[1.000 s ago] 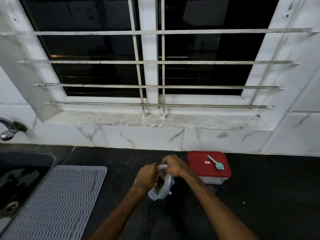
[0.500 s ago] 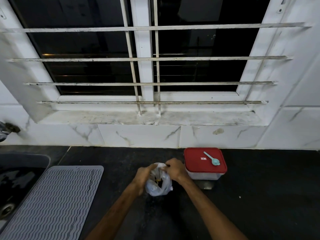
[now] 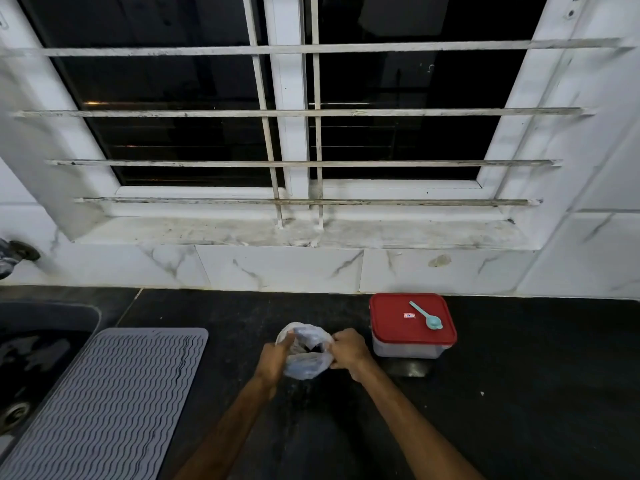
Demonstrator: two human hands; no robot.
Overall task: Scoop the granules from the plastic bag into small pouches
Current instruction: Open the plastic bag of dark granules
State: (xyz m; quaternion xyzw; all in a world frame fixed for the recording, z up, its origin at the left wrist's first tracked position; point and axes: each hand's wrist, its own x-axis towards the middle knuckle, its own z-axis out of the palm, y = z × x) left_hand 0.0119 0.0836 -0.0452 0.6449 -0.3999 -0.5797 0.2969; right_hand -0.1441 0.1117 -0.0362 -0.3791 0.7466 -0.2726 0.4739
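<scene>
A small clear plastic bag stands on the black counter, its mouth pulled wide with something dark inside. My left hand pinches the bag's left rim and my right hand grips the right rim. A light blue scoop lies on the red lid of a plastic container, just right of my right hand. No small pouches are in view.
A grey ribbed drying mat covers the counter at the left, beside a dark sink with a tap above it. A tiled wall and a barred window rise behind the counter.
The bag's top was bunched between my hands a second ago; now my hands have spread apart and the mouth is open wide. The view shifted slightly.
</scene>
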